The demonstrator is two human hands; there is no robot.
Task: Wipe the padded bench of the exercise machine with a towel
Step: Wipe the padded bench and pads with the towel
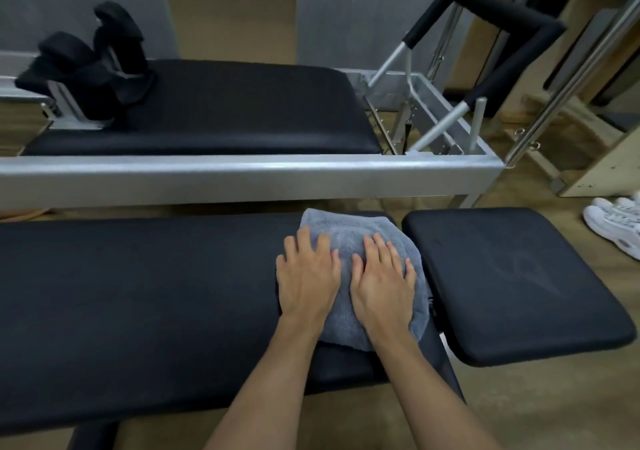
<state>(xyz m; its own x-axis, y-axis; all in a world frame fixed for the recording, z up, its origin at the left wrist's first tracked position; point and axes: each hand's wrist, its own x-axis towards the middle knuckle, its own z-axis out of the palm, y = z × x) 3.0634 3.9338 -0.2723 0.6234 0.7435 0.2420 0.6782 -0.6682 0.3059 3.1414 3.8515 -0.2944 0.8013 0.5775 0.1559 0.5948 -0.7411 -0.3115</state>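
Count: 2 hands, 1 towel, 2 near pads, 1 far pad, 1 pr white shoes.

Left hand (306, 278) and right hand (382, 276) side by side, both flat, fingers spread, palms down on grey-blue towel (349, 233). Towel lies at right end of long padded bench (138, 297), black vinyl, edge hanging toward gap. Seat pad (512, 283) just right, apart from bench.

Floor tan/wood-tone, wall grey. Far: 2nd machine w/ silver frame rail (242, 178), black carriage pad (242, 107), padded footbar (502, 13). Shoes (616, 223) far right on floor.
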